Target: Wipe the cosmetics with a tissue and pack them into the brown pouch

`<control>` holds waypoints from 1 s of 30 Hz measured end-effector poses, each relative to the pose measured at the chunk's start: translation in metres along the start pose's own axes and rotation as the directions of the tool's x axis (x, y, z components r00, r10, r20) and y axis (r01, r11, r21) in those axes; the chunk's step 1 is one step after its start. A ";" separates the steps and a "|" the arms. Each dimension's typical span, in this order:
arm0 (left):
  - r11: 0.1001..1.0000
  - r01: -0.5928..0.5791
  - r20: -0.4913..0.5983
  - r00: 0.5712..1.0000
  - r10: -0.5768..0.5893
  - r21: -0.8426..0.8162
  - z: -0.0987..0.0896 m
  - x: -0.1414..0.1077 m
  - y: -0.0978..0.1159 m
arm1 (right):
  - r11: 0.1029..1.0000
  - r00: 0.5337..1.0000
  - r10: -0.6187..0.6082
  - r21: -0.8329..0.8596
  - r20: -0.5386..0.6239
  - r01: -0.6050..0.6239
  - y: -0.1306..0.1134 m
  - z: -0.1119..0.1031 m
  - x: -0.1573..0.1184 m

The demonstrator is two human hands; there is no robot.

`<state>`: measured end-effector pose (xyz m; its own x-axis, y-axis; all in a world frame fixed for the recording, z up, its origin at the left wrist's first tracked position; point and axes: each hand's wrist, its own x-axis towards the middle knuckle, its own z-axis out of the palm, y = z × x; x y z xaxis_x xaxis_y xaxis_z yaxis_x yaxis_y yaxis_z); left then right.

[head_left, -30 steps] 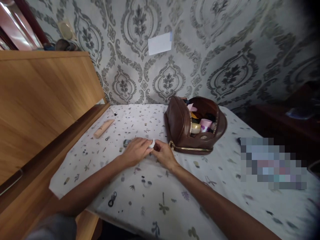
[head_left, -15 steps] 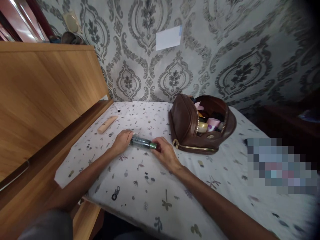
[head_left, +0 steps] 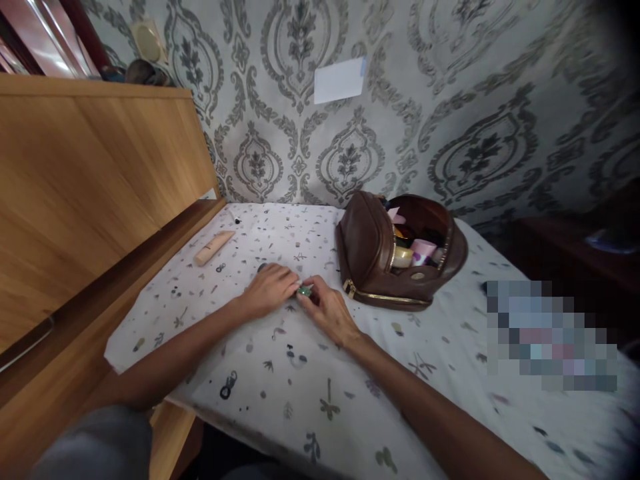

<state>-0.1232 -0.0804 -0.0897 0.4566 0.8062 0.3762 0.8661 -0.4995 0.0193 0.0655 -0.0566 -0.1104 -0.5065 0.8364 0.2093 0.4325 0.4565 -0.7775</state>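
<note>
My left hand (head_left: 270,291) is wrapped over a slim dark bottle and hides most of it. Only a dark end (head_left: 261,267) peeks out behind the knuckles. Its fingertips meet those of my right hand (head_left: 327,310), which pinches the bottle's green top (head_left: 303,291). Both hands are low over the patterned white cloth. To their right stands a brown cosmetic bag (head_left: 367,247), unzipped. Inside it I see a pink container (head_left: 423,251), a yellowish-capped item (head_left: 403,257) and other small things. A beige tube (head_left: 214,248) lies on the cloth to the left.
White printed cloth (head_left: 300,413) covers the surface up to the patterned wall. A wooden panel (head_left: 100,200) rises along the left side. A small white item with a dark tip (head_left: 235,217) lies at the back left. On the right, a flat object (head_left: 550,340) is pixelated.
My left hand has slid rightward along the bottle towards the green top, covering the body that showed before. My right hand has stayed at the green top. The view has shifted slightly.
</note>
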 end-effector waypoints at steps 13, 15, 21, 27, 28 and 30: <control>0.852 0.424 -0.069 0.883 -0.464 -0.308 0.015 0.003 -0.070 | 0.996 0.992 -0.080 0.023 -0.101 0.083 0.011 0.006 0.005; 0.866 0.400 -0.111 0.887 -0.448 -0.300 0.014 0.004 -0.059 | 0.995 0.990 -0.093 0.010 -0.107 0.094 0.010 0.005 0.005; 0.975 0.111 -0.170 0.975 -0.145 -0.193 0.008 0.011 -0.007 | 0.998 0.996 -0.017 0.063 -0.092 0.023 0.004 0.000 0.003; 0.998 -0.026 -0.074 0.997 0.022 -0.057 0.009 0.025 0.013 | 0.963 0.994 0.104 0.254 -0.032 -0.092 0.009 0.000 0.010; 0.998 0.004 -0.072 0.997 -0.009 -0.067 0.009 0.026 0.008 | 0.954 0.992 0.121 0.278 -0.020 -0.110 0.012 0.000 0.011; 0.973 0.134 -0.085 0.985 -0.152 -0.185 0.006 0.028 -0.009 | 0.928 0.986 0.164 0.340 0.002 -0.155 0.017 0.002 0.014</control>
<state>-0.1168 -0.0518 -0.0853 0.3006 0.8429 0.4463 0.8667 -0.4368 0.2410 0.0637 -0.0376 -0.1215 -0.4304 0.8993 0.0778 0.2264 0.1910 -0.9551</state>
